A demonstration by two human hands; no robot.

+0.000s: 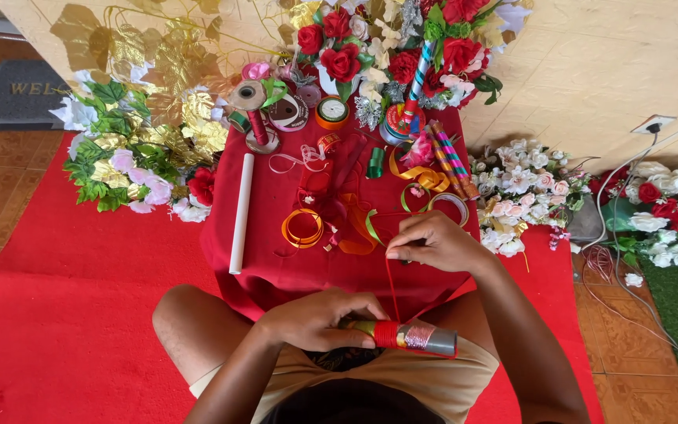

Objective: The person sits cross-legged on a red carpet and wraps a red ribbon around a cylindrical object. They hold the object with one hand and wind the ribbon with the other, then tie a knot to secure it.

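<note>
Stick (413,337) lower centre: light, rigid, foil slick | left hand (319,318) gripping its bare end | right hand (433,242) pinching thin, limp red ribbon (391,286) taut

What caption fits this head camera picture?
Left hand holds a ribbon-wrapped stick; right hand pulls red ribbon taut.

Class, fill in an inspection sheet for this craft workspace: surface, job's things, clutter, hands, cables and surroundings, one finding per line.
Surface: small table under a red cloth, on a red carpet.
Job's things: stick wound with red and silvery bands; red ribbon runs taut up from it.
Clutter: ribbon rolls, white tube, striped sticks.
Hands: left hand grips the stick; right hand pinches the ribbon.
Cables: white cable from a wall socket.
Surroundings: artificial flowers, tiled floor.
</note>
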